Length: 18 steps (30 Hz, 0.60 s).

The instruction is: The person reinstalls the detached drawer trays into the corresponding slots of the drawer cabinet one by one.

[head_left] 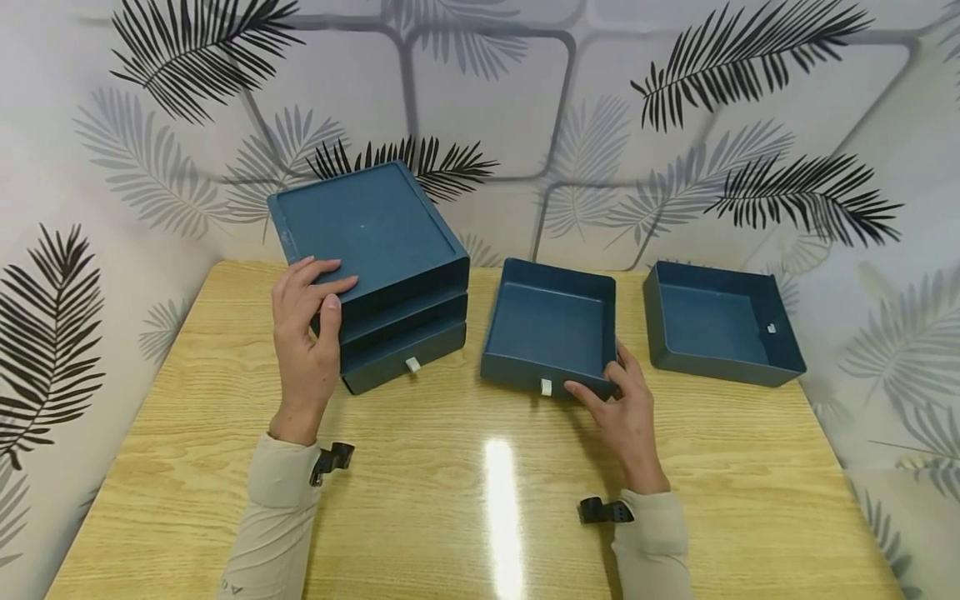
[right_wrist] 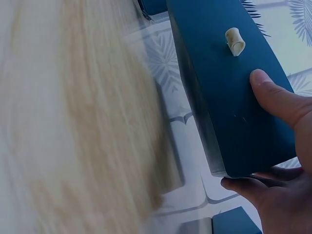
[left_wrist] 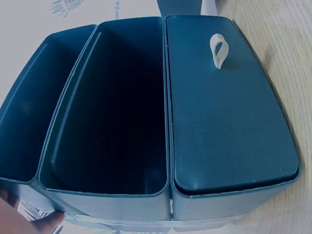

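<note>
A dark blue three-level drawer cabinet (head_left: 367, 225) stands on the table's left side. Its bottom drawer (left_wrist: 229, 112), with a white loop tab (left_wrist: 219, 51), sits in place; the two upper slots are hollow. My left hand (head_left: 306, 333) rests at the cabinet's front left corner, fingers over the top and thumb by the edge. My right hand (head_left: 626, 408) grips a loose blue drawer (head_left: 555, 321) by its front right corner, thumb on the front face beside the white tab (right_wrist: 235, 41), fingers against the side. That drawer is raised and tilted a little.
To the right, a second loose drawer (head_left: 720, 325) lies open side up near the table's back edge, a small white piece on its inner right wall. The wooden table (head_left: 420, 500) backs onto a leaf-patterned backdrop (head_left: 480, 108).
</note>
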Available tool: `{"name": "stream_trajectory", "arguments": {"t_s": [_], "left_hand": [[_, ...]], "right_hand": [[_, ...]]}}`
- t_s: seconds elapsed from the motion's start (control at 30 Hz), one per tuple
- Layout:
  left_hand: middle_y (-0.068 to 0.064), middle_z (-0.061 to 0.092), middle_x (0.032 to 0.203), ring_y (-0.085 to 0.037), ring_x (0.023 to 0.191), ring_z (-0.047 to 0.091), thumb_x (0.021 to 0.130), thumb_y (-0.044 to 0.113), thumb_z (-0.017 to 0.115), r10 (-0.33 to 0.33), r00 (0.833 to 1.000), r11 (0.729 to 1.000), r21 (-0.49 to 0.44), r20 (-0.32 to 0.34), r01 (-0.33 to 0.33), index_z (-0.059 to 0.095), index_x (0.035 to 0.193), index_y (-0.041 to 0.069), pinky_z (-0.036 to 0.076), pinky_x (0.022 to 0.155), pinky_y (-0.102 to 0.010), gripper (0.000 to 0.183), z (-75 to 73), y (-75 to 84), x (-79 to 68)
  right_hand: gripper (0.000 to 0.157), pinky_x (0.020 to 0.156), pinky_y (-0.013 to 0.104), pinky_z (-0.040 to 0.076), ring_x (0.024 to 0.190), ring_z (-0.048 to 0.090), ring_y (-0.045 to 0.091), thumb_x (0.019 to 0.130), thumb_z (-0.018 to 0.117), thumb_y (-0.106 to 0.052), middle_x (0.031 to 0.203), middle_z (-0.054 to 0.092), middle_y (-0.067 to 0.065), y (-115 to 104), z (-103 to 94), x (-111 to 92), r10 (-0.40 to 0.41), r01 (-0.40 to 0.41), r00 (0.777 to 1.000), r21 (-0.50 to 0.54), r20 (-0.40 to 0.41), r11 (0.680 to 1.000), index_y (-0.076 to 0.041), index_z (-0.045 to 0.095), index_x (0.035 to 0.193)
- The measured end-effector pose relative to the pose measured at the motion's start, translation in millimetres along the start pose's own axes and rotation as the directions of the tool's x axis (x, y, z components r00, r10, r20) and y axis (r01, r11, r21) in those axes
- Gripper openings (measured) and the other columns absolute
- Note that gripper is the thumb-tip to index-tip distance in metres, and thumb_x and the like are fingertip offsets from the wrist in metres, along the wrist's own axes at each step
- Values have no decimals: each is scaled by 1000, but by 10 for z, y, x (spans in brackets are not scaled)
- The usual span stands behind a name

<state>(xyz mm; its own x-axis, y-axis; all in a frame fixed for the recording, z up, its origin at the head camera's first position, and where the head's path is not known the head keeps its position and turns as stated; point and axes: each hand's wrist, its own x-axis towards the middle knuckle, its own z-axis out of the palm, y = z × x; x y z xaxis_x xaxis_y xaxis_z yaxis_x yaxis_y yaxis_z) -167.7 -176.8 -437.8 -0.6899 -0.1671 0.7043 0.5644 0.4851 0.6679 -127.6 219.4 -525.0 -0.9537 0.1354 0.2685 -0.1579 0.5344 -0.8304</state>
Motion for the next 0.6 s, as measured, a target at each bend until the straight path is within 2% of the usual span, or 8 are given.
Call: {"name": "stream_trajectory", "arguments": {"t_s": [0.1,0.23,0.33,0.6], "left_hand": [[-13,67,137,-23,148,43,107,19,52,1,1000,1000,-2,-3,-1,80,117,11,23,129,-45,31,-2,-1,-2],[-13,67,137,-24,147,43,107,20,52,1,1000,1000,-1,-5,-1,80,117,11,23,129,-46,31,-1,-1,-6],[-13,67,137,-24,147,43,107,21,52,4,1000,1000,0,-5,-4,80,117,10,23,129,-46,32,1,1,-7],[-13,67,136,-24,147,43,107,21,52,9,1000,1000,-2,-5,-9,80,117,10,23,129,-46,32,2,0,2]], "right_hand": [[49,78,25,44,148,44,47,82,88,-13,164,40,22,-15,-24,-17,-29,29,1000,27,-5,999,-1,42,78],[44,83,4,44,145,47,47,82,87,-8,165,39,20,-34,-55,-50,-50,49,999,90,9,995,1,44,78],[42,89,2,45,143,50,46,82,87,-6,166,39,18,-56,-76,-76,-60,57,998,105,26,993,1,46,78],[36,93,3,46,142,52,45,83,87,-6,165,41,16,-93,-111,-124,-64,56,996,130,59,990,0,51,78]]}}
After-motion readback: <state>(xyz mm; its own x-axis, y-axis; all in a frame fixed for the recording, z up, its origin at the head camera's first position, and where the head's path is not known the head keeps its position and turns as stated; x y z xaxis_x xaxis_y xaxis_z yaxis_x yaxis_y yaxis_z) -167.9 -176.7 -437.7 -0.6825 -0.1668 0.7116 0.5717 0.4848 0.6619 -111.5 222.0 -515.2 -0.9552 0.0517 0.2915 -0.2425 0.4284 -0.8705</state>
